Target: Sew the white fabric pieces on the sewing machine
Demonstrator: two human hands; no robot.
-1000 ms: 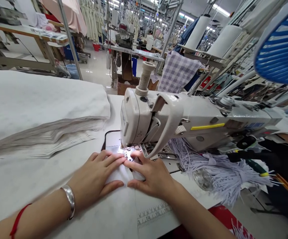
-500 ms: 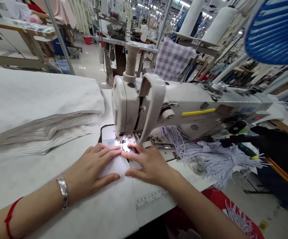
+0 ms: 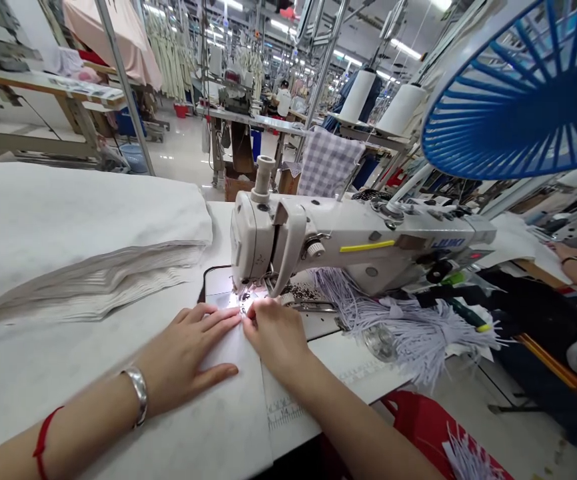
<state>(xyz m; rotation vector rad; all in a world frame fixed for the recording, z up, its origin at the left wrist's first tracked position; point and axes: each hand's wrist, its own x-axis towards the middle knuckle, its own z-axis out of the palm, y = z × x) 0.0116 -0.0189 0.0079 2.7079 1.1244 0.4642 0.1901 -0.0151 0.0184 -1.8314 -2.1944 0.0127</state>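
Your left hand (image 3: 188,357) lies flat on the white fabric (image 3: 228,393); your right hand (image 3: 274,333) gathers its edge just beside it, at the presser foot (image 3: 242,300), though glare obscures the seam. Keep the layers flat and aligned.

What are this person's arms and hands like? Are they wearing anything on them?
Both forearms are bare, with no sleeves in view, and the left hand and right hand wear no gloves. The left arm has a wide, polished silver-coloured bangle at the wrist and a thin red cord further up. The right arm shows no jewellery.
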